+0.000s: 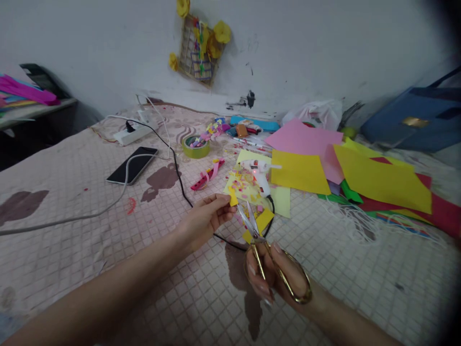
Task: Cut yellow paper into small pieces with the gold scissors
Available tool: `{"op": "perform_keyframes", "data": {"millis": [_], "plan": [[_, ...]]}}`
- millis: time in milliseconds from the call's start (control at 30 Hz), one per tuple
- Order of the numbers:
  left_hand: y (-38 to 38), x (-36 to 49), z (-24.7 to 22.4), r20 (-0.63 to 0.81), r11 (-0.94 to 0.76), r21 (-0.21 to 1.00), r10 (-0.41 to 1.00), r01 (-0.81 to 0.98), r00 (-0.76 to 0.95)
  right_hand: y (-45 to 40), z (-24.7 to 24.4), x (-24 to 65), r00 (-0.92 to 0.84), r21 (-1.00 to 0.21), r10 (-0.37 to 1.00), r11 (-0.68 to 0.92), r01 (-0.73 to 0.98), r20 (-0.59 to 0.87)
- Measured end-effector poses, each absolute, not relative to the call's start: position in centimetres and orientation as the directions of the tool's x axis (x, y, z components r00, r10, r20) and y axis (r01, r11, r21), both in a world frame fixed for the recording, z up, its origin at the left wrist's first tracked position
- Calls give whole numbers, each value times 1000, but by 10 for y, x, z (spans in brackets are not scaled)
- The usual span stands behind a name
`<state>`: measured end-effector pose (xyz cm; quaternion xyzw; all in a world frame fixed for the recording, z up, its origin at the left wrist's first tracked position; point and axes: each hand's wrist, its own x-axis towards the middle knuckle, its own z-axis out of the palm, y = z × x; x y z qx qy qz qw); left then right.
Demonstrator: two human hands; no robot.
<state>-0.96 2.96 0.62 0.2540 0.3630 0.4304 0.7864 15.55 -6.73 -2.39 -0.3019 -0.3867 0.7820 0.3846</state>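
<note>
Over mid-bench (187, 293), yellow paper strip (233, 196) is pinched in L hand (212, 211) grip, long axis approx. toward far edge. From R hand (277, 271) grip, wrapped round handles of scissors (255, 235), I read it toward far-left corner, just beside parted blade tips; contact unclear. Strip small, narrow, plain.

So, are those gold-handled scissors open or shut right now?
Open: the scissors in the right hand show two blades spread apart in a V.
</note>
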Motion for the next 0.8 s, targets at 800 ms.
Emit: {"op": "perform_keyframes", "data": {"millis": [800], "plan": [[28,-9,5,-333,492,718,864,-492,378,-65,-24,155,-521,-819,835,-418,-393,-176]]}}
